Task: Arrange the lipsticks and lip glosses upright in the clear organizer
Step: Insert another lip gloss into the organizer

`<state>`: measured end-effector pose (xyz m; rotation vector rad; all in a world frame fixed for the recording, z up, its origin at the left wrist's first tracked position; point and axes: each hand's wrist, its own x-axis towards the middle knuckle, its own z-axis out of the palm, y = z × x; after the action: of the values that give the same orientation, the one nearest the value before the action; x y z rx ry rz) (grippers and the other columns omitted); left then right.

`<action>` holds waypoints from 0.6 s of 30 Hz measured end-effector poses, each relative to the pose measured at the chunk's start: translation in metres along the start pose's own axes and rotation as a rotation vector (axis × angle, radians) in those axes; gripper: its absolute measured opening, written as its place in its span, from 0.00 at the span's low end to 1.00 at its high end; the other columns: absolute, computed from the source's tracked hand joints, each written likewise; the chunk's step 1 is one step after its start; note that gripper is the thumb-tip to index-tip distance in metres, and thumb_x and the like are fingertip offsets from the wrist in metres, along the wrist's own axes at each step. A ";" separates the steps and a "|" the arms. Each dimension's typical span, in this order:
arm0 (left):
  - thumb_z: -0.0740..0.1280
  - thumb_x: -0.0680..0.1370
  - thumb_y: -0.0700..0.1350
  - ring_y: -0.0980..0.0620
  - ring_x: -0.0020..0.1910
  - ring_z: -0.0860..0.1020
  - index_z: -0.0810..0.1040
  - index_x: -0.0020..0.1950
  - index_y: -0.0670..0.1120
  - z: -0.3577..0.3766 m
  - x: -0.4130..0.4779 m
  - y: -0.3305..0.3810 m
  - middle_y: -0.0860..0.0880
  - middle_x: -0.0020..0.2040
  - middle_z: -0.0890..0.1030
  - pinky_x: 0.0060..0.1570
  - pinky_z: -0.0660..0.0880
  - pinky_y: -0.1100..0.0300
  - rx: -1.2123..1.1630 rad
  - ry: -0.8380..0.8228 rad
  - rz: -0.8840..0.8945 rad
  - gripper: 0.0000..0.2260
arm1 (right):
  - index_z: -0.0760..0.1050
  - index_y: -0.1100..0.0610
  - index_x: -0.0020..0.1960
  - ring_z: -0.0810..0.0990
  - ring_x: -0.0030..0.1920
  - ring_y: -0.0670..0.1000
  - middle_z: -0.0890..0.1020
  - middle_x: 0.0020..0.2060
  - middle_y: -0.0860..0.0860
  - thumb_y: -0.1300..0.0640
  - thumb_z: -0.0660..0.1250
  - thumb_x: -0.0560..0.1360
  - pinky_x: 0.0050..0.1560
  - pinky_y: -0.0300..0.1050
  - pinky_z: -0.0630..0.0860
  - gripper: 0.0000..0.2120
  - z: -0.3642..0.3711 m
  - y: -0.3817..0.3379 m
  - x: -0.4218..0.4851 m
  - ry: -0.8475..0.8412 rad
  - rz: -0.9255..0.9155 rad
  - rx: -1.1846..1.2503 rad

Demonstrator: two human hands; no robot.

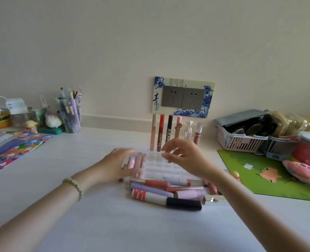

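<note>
A clear gridded organizer [161,168] stands on the white table, mid-frame. Several lip products stand upright in its back row, among them a red Colorkey tube [160,132] and a black one [169,130]. My left hand [119,164] lies at the organizer's left side with its fingers curled round a pale pink tube [132,160]. Above the organizer's middle cells hovers my right hand [183,157], fingers apart and holding nothing. A pile of lipsticks and glosses lies flat in front, including a white-and-black tube [167,199] and a lilac tube [150,190].
A pen cup [71,115] and small figurines stand at the back left beside a colourful booklet [14,148]. On the right are a pink basket [239,140], a green mat [268,177] and a pink plush [299,170]. A wall socket [183,97] sits behind the organizer.
</note>
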<state>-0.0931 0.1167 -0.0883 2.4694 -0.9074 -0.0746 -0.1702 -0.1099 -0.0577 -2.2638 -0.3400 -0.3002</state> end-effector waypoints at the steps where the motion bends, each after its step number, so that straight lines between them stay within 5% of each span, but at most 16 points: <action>1: 0.63 0.56 0.77 0.54 0.61 0.67 0.67 0.69 0.45 -0.004 -0.001 -0.008 0.53 0.62 0.70 0.56 0.66 0.66 -0.017 -0.031 -0.035 0.51 | 0.74 0.48 0.47 0.81 0.40 0.44 0.81 0.44 0.47 0.55 0.67 0.73 0.46 0.38 0.80 0.05 0.006 0.000 0.004 -0.020 0.003 0.012; 4: 0.62 0.45 0.80 0.55 0.73 0.59 0.53 0.77 0.49 -0.011 0.000 -0.031 0.53 0.75 0.59 0.67 0.58 0.63 -0.067 -0.152 -0.137 0.65 | 0.74 0.49 0.48 0.81 0.38 0.42 0.80 0.43 0.45 0.55 0.67 0.74 0.44 0.36 0.79 0.04 0.018 -0.002 0.014 -0.045 0.024 0.041; 7: 0.72 0.54 0.72 0.57 0.75 0.52 0.45 0.77 0.52 -0.017 0.006 -0.044 0.55 0.78 0.49 0.71 0.53 0.62 -0.059 -0.287 -0.187 0.61 | 0.75 0.50 0.48 0.80 0.39 0.43 0.80 0.43 0.45 0.55 0.67 0.74 0.46 0.40 0.80 0.03 0.028 -0.005 0.023 -0.049 0.044 0.054; 9: 0.75 0.59 0.66 0.57 0.75 0.50 0.43 0.77 0.53 -0.018 0.014 -0.047 0.56 0.78 0.47 0.71 0.52 0.61 -0.035 -0.344 -0.190 0.58 | 0.75 0.50 0.48 0.80 0.39 0.44 0.80 0.42 0.45 0.55 0.67 0.74 0.46 0.43 0.80 0.03 0.033 -0.007 0.028 -0.050 0.055 0.061; 13: 0.72 0.50 0.73 0.56 0.76 0.47 0.40 0.77 0.56 -0.016 0.028 -0.050 0.54 0.78 0.44 0.74 0.50 0.56 0.057 -0.416 -0.170 0.65 | 0.76 0.52 0.47 0.80 0.38 0.43 0.80 0.42 0.45 0.56 0.67 0.74 0.46 0.41 0.80 0.03 0.042 -0.007 0.035 -0.048 0.071 0.079; 18: 0.77 0.60 0.62 0.58 0.75 0.51 0.41 0.77 0.54 -0.012 0.032 -0.057 0.56 0.78 0.48 0.72 0.53 0.62 -0.027 -0.383 -0.090 0.58 | 0.76 0.50 0.46 0.80 0.37 0.43 0.81 0.42 0.47 0.55 0.67 0.74 0.45 0.40 0.79 0.02 0.048 0.000 0.040 -0.038 0.108 0.092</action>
<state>-0.0316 0.1397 -0.1010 2.5138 -0.9368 -0.6032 -0.1281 -0.0676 -0.0757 -2.1902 -0.2455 -0.1827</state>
